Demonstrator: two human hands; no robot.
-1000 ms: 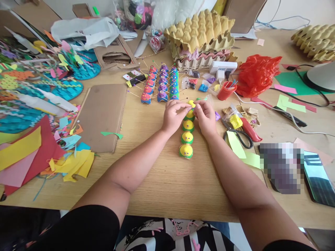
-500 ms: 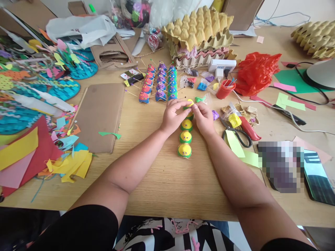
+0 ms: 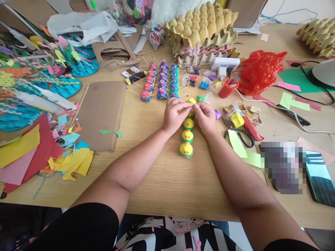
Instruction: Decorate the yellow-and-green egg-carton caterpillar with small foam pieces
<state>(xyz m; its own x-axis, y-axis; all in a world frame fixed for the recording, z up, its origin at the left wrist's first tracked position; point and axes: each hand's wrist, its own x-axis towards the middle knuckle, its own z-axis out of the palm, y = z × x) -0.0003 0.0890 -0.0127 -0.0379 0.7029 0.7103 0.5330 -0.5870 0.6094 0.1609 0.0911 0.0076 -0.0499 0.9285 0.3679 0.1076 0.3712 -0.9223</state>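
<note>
A row of yellow-and-green domed egg-carton cups (image 3: pixel 186 149) with small faces runs away from me at the middle of the table. Over its far end, my left hand (image 3: pixel 176 115) and my right hand (image 3: pixel 205 116) meet at the fingertips. Both hands are closed in pinches, and what lies between the fingertips is too small to make out. The far yellow dome (image 3: pixel 191 100) shows just behind the fingers. Beyond my left hand stand three finished-looking rows, one red and blue (image 3: pixel 148 83), one purple (image 3: pixel 162 82), one blue and green (image 3: pixel 174 82), with pins sticking out.
Egg trays (image 3: pixel 201 28) are stacked at the back. To the right lie a red plastic bag (image 3: pixel 261 71), a red cup (image 3: pixel 227 89), scissors (image 3: pixel 244 137), a red cutter (image 3: pixel 252 128) and a phone (image 3: pixel 319 176). Cardboard (image 3: pixel 101 111) and paper scraps (image 3: pixel 74 162) lie left.
My hands stay over the far end of the row, fingertips still together. The yellow dome behind them shows a little more, and the whole view has shifted slightly.
</note>
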